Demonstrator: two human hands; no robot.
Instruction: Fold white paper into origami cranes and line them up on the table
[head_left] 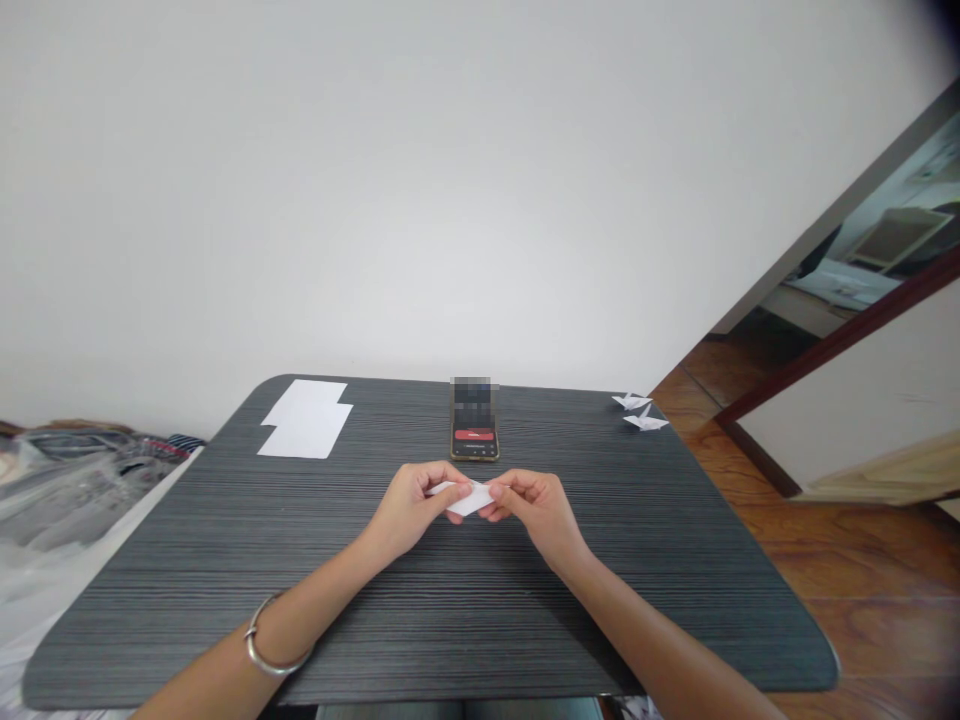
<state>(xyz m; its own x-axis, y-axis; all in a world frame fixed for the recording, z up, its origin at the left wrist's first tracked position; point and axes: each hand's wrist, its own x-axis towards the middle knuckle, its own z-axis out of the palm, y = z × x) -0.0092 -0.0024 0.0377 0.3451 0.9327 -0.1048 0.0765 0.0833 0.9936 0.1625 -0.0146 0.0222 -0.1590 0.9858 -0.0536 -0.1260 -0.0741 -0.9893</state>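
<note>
Paper (472,500), white, matte and folded down to a small angular piece with slanting sides, is held between the two hands above the middle of the table (420,620). Grip of the left hand (416,502): thumb and fingers pinched on one end of it. Grip of the right hand (536,508): pinched likewise on the other end, the thumbs near each other. A smooth silver-coloured bracelet (271,640) rings the left forearm.

The table has a dark grey top with fine streaks like wood grain and rounded corners; its far edge runs along a plain white wall (465,200). Just beyond the hands stands a phone (475,445), its upper part pixelated, a red bar on its screen. Streaked tabletop shows on both sides of the hands, which are well apart from the left and right edges; the phone is the nearest thing ahead.

Counted: one folded piece in hand, one phone, two flat white sheets (306,432) visible, overlapping near the far left corner, and two folded white paper cranes (646,423), sharp-pointed, close together near the far right corner, beside the table's edge.
</note>
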